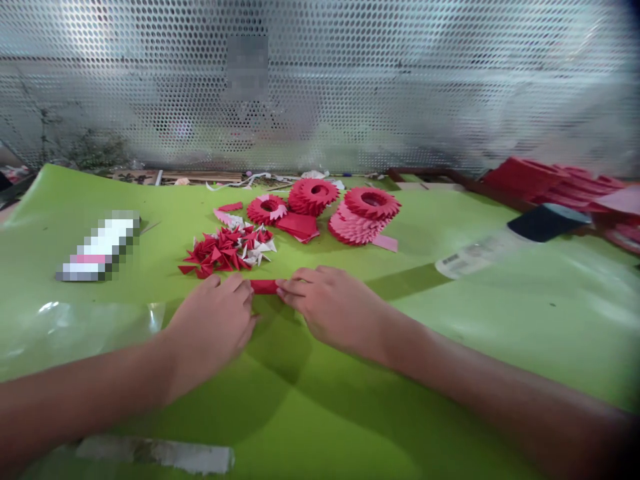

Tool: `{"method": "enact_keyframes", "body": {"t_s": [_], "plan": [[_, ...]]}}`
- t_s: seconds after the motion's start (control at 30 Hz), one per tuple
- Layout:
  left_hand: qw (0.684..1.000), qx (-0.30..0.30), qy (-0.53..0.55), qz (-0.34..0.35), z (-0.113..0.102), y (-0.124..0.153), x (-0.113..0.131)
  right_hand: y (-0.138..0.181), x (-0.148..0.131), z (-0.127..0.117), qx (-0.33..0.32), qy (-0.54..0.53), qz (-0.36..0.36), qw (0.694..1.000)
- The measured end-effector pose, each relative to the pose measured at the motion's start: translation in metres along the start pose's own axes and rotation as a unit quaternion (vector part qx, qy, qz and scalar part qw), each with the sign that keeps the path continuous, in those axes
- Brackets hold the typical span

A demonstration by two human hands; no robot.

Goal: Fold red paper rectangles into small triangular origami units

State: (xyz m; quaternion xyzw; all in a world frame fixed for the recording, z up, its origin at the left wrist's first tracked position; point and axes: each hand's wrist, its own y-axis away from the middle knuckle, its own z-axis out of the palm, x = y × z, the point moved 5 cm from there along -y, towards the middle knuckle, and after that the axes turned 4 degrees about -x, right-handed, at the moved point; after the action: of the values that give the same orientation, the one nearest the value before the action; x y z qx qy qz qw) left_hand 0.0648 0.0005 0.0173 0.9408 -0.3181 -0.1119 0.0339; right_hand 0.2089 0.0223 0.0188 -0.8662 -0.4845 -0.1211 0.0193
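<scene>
A narrow folded strip of red paper (264, 287) lies between my hands, just above the green table sheet. My left hand (214, 317) pinches its left end, and my right hand (333, 303) pinches the other end. The fingertips hide both ends of the strip. Just beyond my left hand is a pile of small folded paper triangles (220, 252), red and white. Behind the strip stand ring-shaped stacks of folded paper: a red ring with a pink part (267, 209), a red stack (313, 196) and a red-and-pink stack (364, 217). Flat red paper pieces (297, 225) lie among them.
A phone-like object, blurred out (103, 247), lies at the left. To the right a clear bottle with a black cap (500, 240) lies on its side. More red paper pieces (550, 180) sit at the far right. A perforated metal panel (320, 87) rises behind the table.
</scene>
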Motion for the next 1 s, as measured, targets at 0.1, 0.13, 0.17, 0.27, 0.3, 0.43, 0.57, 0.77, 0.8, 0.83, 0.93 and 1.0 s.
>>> {"method": "enact_keyframes", "body": {"t_s": [0.1,0.13,0.17,0.27,0.3,0.43,0.57,0.77,0.8,0.83,0.93,1.0], "plan": [[1.0,-0.018,0.016,-0.004,-0.002,-0.001,-0.003,0.003,0.0,0.0,-0.031,-0.004,0.031,0.999],[1.0,-0.02,0.02,-0.004,-0.002,-0.001,-0.004,0.003,0.001,-0.001,-0.036,-0.008,0.036,0.999],[1.0,-0.021,0.021,-0.003,-0.002,-0.001,-0.004,0.004,0.001,-0.002,-0.039,-0.012,0.04,0.998],[1.0,-0.01,0.013,0.005,0.0,0.0,-0.002,0.005,0.001,-0.005,-0.042,-0.016,0.04,0.998],[1.0,0.006,0.009,0.006,0.0,0.0,-0.001,0.006,0.0,-0.005,-0.042,-0.014,0.039,0.998],[0.994,0.101,0.007,0.027,0.004,-0.004,0.0,0.004,0.0,-0.006,-0.015,-0.02,0.035,0.999],[0.988,0.136,0.03,0.062,0.012,-0.014,-0.008,-0.002,0.006,-0.003,0.046,-0.068,0.046,0.996],[0.978,0.166,0.055,0.111,0.01,-0.023,-0.019,-0.013,0.018,0.005,0.106,-0.151,0.074,0.98],[0.977,0.175,0.055,0.112,0.009,-0.023,-0.02,-0.014,0.019,0.005,0.114,-0.155,0.071,0.979],[0.975,0.186,0.054,0.11,0.008,-0.023,-0.02,-0.015,0.02,0.005,0.12,-0.154,0.07,0.978],[0.969,0.219,0.056,0.096,0.007,-0.023,-0.021,-0.016,0.023,0.008,0.139,-0.14,0.07,0.978],[0.966,0.234,0.068,0.088,0.007,-0.023,-0.023,-0.016,0.026,0.011,0.153,-0.128,0.069,0.978]]}}
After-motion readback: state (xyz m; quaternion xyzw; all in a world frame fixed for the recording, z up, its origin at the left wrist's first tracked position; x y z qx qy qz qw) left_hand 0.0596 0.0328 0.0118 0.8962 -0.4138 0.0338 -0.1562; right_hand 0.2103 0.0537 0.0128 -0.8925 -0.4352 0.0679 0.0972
